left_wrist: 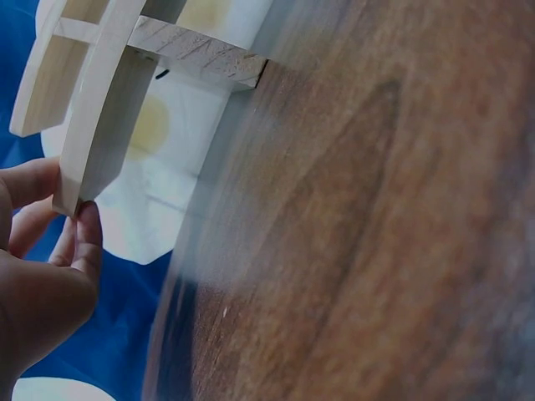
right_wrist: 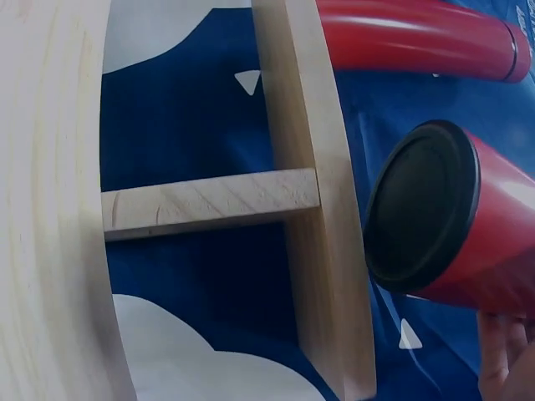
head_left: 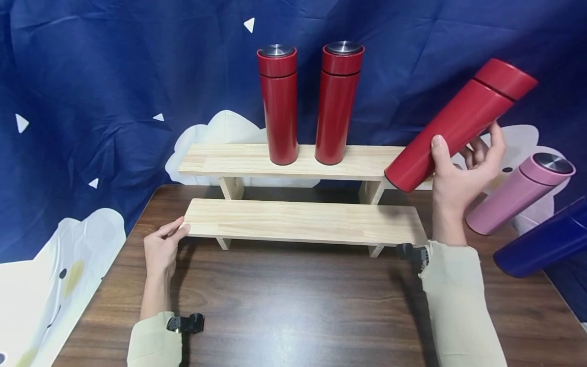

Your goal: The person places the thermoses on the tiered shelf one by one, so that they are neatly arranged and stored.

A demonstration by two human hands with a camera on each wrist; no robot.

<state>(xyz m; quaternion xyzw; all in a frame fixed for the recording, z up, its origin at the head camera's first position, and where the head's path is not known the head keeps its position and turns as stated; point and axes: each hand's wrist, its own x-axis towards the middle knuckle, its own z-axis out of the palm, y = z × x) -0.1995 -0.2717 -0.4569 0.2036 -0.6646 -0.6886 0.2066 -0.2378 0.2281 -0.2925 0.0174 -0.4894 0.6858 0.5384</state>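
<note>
- The red bottle (head_left: 458, 127) is in the air at the right end of the upper shelf (head_left: 229, 160), tilted, its cap end toward 2 o'clock and its base toward 8 in the head view.
- The right wrist view shows its whole dark base beside the edge of the upper shelf; whether the two touch, I cannot tell.
- The right hand (head_left: 463, 181) grips the red bottle from its 5 o'clock side, thumb across the near face, other fingers partly hidden behind.
- At 9 o'clock from the red bottle, two others stand upright on the upper shelf, a little apart: the left twin (head_left: 278, 112) and the right twin (head_left: 338, 109), both with silver tops.
- The lower shelf (head_left: 302, 221) lies at 6 o'clock from the upper shelf, nearer the person.
- The left hand (head_left: 162, 247), at 8 o'clock from the middle of the head view, pinches the left end of the lower shelf between thumb and fingers.
- Between 4 and 5 o'clock from the red bottle is the pink bottle (head_left: 513, 196), silver-topped; just beyond it, the blue bottle (head_left: 541, 244) is cut by the frame.
- Below is the brown table (head_left: 284, 300); toward 12 hangs a blue cloth (head_left: 114, 61) with white triangles and cloud shapes.
</note>
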